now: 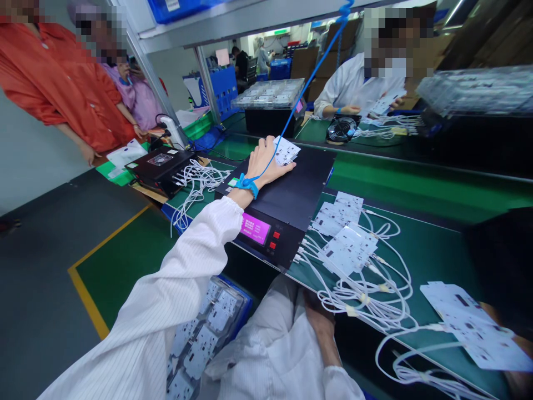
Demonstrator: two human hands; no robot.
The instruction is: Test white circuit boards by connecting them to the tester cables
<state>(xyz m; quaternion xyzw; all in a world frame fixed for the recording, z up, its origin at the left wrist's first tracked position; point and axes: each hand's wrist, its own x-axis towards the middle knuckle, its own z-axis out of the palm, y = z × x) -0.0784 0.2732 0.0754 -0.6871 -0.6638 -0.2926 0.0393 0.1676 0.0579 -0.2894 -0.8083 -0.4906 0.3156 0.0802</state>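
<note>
My left hand (266, 162), in a white sleeve with a blue wrist strap, reaches over a black box (287, 191). Its fingers and thumb bend around a small stack of white circuit boards (286, 151) on the box top. The box front carries a lit pink screen (255, 229) and red buttons. My right hand (322, 325) is low by my lap at the table edge; its fingers are hidden. To the right of the box, several white circuit boards (348, 249) lie overlapping, with white cables (366, 305) plugged into the box side.
Another board (474, 328) with a cable lies at the right edge. A second black box (162, 166) with bundled cables stands left. Below the table is a tray of boards (208, 328). A blue coiled cord (310, 83) crosses above. Across the bench a co-worker (350, 83) holds a board.
</note>
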